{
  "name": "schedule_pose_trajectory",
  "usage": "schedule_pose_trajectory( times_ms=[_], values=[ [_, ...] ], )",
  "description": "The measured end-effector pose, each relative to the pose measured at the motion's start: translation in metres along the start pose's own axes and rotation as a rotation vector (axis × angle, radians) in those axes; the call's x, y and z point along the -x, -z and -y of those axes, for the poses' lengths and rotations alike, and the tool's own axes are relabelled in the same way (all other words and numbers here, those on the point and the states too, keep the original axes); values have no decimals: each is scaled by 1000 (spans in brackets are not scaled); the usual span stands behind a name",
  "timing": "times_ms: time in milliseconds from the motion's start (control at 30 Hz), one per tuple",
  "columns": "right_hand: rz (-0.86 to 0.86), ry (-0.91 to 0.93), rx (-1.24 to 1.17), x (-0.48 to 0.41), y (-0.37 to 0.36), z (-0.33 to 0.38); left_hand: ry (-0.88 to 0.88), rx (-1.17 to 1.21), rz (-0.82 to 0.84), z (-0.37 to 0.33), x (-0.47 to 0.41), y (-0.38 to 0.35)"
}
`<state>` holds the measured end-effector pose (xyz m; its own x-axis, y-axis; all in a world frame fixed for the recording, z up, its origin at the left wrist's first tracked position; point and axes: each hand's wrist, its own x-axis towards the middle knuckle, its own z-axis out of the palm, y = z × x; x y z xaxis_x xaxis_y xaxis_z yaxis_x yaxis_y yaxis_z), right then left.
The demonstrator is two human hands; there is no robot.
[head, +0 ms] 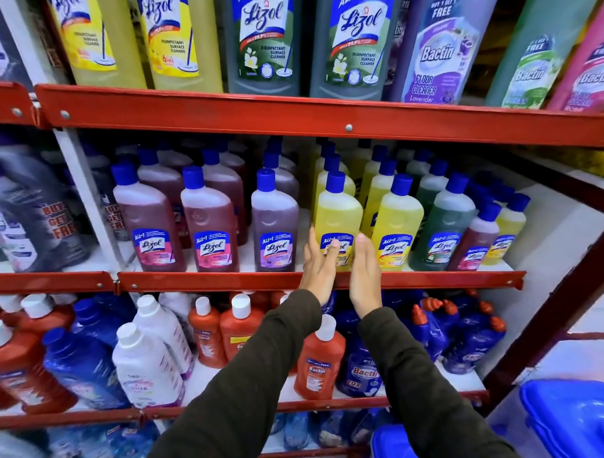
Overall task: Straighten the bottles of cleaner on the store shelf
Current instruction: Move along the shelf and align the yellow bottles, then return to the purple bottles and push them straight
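A yellow Lizol bottle [339, 213] with a blue cap stands upright at the front of the middle shelf [223, 281]. My left hand [318, 263] lies flat against its left side, fingers straight and touching the label. My right hand [364, 272] is flat on the bottle's right side, fingers together. Both palms face each other with the bottle's lower part between them. A second yellow bottle [396, 222] stands just to the right, and three pink and purple bottles [208, 222] line the front to the left.
A green bottle [444, 227] and smaller bottles stand at the shelf's right end. Big Lizol and Bactin bottles [266, 39] fill the top shelf. Red, white and blue bottles [320, 359] crowd the lower shelf. A blue plastic bin [571, 420] sits at the bottom right.
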<state>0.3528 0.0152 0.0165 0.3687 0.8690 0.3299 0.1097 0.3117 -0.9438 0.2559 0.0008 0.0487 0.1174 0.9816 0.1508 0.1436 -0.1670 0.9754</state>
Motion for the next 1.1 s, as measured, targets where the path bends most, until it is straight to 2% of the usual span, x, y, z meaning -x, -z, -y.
schedule_pose_trajectory(
  times_ms=[133,267,367,500,600,700,1100],
  values=[
    [-62,19,95,8,-3,2,-86,-23,-79,15,2,2],
    [-223,180,91,24,-17,7,-269,-56,-341,26,11,13],
    [-151,235,28,29,-36,7,-416,-111,-515,29,18,31],
    [53,174,7,40,-66,11,-373,-67,-629,29,17,56],
    [196,49,-29,44,-83,18,-291,42,-478,28,14,74],
    [214,0,-55,48,-91,21,-218,97,-320,34,7,89],
    [196,2,-98,48,-89,19,-208,45,-158,31,12,101]
  ],
)
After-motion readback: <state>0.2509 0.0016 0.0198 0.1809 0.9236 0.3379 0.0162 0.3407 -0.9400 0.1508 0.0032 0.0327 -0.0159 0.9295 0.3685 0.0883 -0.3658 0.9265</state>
